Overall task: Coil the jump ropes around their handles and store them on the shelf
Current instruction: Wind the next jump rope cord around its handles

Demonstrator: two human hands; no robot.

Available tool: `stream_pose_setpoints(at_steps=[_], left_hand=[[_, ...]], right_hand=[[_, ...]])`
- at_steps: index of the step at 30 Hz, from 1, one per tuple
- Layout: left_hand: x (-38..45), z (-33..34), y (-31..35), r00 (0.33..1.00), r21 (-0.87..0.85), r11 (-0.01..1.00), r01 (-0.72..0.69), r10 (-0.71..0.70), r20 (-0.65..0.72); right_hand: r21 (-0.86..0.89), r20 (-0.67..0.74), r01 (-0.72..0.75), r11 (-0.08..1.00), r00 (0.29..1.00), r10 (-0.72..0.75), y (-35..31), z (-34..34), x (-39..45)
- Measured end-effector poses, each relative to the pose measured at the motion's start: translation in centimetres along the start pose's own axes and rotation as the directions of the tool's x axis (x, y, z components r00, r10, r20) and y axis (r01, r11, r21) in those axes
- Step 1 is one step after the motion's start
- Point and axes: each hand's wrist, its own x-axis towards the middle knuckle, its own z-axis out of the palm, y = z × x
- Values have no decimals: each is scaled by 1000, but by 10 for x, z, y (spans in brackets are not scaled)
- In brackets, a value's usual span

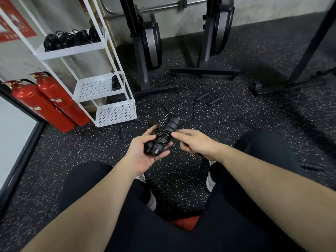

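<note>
Fingers (pixel 145 138) of the left hand (pixel 143 153) clamp the paired jump rope handles (pixel 163 137). Right hand (pixel 192 142) fingers pinch the thin cord (pixel 164 120), which looks light, springy and slippery, best held at the grips.

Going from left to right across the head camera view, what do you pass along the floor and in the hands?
Two red fire extinguishers → white shelf rack → left hand holding the paired handles with rope coiled round them → right hand → loose handle on the floor.
</note>
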Motion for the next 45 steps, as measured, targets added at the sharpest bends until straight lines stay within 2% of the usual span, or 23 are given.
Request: stream_pose_setpoints(at_steps=[4,7,12,18,22,26,30,35,38,41,45], left_hand=[[-1,-6,-1,997,120,992,24,-33,72],[1,-12,3,993,279,960,21,-53,106],[7,-12,0,999,533,845,41,-33,-25],[8,-7,1,993,438,898,-47,88,-74],[8,-9,8,994,304,950,-71,92,-53],[9,-19,16,995,170,982,-80,89,-42],[9,-20,16,999,48,998,-45,44,18],[6,-25,21,990,-158,987,-24,46,135],[1,-25,22,976,-84,996,20,-1,216],[-3,-20,16,946,45,994,100,-109,306],[-4,-14,9,920,292,947,133,-228,319]], right_hand=[[62,-86,40,997,996,-34,-1,-1,-3],[54,-99,43,998,994,-38,1,1,-5],[-42,-91,68,997,993,-71,1,13,-9],[-73,-80,108,992,990,-113,-5,16,-8],[-207,-141,94,974,982,-125,-3,9,-4],[-188,-89,134,973,984,-153,0,0,-5],[-150,-2,180,972,983,-182,2,-4,1],[-215,47,163,963,987,-156,6,-13,1],[-264,20,94,960,996,-92,8,-15,2],[-329,-10,-5,944,1000,2,10,-13,4],[-378,-135,-118,918,988,72,11,-13,6]])
